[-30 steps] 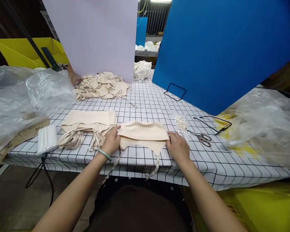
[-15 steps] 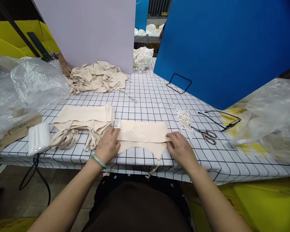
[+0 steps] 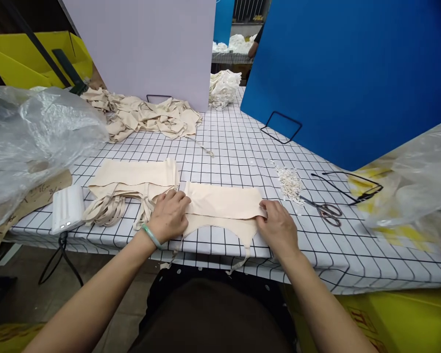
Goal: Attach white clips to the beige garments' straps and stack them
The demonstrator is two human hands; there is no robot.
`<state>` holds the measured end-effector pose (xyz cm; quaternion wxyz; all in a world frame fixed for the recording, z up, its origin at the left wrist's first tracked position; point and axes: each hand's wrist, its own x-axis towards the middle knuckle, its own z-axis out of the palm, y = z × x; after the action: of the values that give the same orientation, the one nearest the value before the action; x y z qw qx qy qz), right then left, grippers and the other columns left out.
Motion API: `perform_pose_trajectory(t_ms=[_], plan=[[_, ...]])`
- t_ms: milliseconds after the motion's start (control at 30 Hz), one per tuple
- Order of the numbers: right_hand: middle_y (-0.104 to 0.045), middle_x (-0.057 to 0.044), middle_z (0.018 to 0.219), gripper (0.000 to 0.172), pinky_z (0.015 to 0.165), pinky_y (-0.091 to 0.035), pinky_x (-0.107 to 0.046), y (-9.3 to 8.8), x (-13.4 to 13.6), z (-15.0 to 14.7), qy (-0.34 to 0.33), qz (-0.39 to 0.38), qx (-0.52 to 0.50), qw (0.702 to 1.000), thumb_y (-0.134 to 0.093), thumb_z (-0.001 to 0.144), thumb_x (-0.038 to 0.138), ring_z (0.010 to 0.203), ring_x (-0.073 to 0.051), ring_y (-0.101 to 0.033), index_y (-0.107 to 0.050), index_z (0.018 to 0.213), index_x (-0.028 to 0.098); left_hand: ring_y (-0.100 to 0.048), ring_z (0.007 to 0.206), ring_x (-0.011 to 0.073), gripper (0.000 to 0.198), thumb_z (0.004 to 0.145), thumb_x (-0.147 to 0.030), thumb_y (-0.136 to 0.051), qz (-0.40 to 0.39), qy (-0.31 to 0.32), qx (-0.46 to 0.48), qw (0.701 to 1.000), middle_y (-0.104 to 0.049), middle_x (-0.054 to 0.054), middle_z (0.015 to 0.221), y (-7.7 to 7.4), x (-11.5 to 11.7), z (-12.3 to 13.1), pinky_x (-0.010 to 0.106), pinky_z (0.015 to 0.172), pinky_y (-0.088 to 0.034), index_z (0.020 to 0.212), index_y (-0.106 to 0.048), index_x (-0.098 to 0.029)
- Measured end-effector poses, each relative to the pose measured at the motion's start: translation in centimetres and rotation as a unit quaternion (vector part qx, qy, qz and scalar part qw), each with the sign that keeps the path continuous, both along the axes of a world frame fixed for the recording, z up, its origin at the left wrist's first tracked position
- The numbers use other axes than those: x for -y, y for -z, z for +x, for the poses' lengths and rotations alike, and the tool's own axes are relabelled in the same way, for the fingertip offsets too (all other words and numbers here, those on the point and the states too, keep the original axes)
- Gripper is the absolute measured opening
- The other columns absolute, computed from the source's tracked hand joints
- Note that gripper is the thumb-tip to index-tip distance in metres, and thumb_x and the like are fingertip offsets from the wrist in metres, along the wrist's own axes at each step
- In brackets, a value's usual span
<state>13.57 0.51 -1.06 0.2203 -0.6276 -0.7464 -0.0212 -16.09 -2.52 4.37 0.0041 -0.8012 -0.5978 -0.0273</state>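
Observation:
A beige camisole (image 3: 224, 200) lies flat in front of me, its upper layer folded over and its thin straps hanging past the table's front edge. At its left edge, my left hand (image 3: 169, 213), with a pale green bangle at the wrist, is closed on the fabric. My right hand (image 3: 278, 226) pinches the right edge near the fold. Just left of my left hand lies a stack of folded beige camisoles (image 3: 134, 174), their straps bunched toward me. Both thumbs are partly hidden.
Scissors (image 3: 329, 213), white scraps (image 3: 289, 183) and eyeglasses (image 3: 363, 193) lie to the right. A white corded device (image 3: 68, 208) sits at left. Behind are a beige garment pile (image 3: 150, 115), a lilac panel (image 3: 143, 44) and a blue panel (image 3: 334, 73). Plastic bags (image 3: 40, 142) flank the table.
My view has turned slightly left. My left fingers lie further over the camisole's edge. The back pile is spread leftward and lower, exposing a wire stand, and the other person's hand there has moved back.

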Motion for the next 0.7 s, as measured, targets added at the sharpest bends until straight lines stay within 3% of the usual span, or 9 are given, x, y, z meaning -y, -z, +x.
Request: perform_pose_trajectory(t_ms=[200, 400, 567, 700], plan=[[-0.063, -0.007, 0.093, 0.022, 0.068, -0.04, -0.034, 0.0, 0.0, 0.1, 0.005, 0.008, 0.016, 1.0, -0.051, 0.079, 0.012, 0.082, -0.025, -0.056, -0.055, 0.099, 0.021, -0.054, 0.097, 0.0284, 0.015, 0.084, -0.012, -0.049, 0.036, -0.001, -0.046, 0.998, -0.064, 0.01, 0.097, 1.0, -1.1, 0.3, 0.045, 0.083, -0.042, 0.088, -0.063, -0.016], [-0.063, -0.008, 0.095, 0.023, 0.072, -0.042, -0.035, -0.1, 0.2, -0.3, -0.003, 0.001, 0.013, 1.0, -0.051, 0.082, 0.014, 0.085, -0.025, -0.058, -0.054, 0.104, 0.02, -0.054, 0.096, 0.0293, 0.011, 0.081, -0.015, -0.052, 0.097, -0.105, -0.016, 0.99, -0.063, 0.013, 0.095, 1.4, -0.7, -0.6, 0.044, 0.08, -0.041, 0.081, -0.063, -0.014], [-0.063, -0.008, 0.097, 0.025, 0.074, -0.042, -0.035, 0.1, 0.1, -0.7, 0.018, -0.013, 0.025, 0.999, -0.052, 0.083, 0.016, 0.086, -0.026, -0.058, -0.053, 0.108, 0.019, -0.052, 0.105, 0.0296, 0.012, 0.076, -0.013, -0.057, 0.069, -0.05, -0.01, 0.996, -0.061, 0.012, 0.108, 0.8, -0.7, 0.1, 0.047, 0.09, -0.038, 0.086, -0.063, -0.016], [-0.064, -0.007, 0.101, 0.029, 0.071, -0.042, -0.034, -0.1, -0.5, -0.1, 0.026, -0.018, 0.01, 0.999, -0.049, 0.081, 0.011, 0.088, -0.025, -0.058, -0.053, 0.108, 0.02, -0.052, 0.102, 0.0287, 0.015, 0.079, -0.007, -0.052, 0.051, -0.019, -0.052, 0.997, -0.062, 0.011, 0.101, 1.2, -2.1, 0.7, 0.048, 0.091, -0.038, 0.084, -0.064, -0.015]])
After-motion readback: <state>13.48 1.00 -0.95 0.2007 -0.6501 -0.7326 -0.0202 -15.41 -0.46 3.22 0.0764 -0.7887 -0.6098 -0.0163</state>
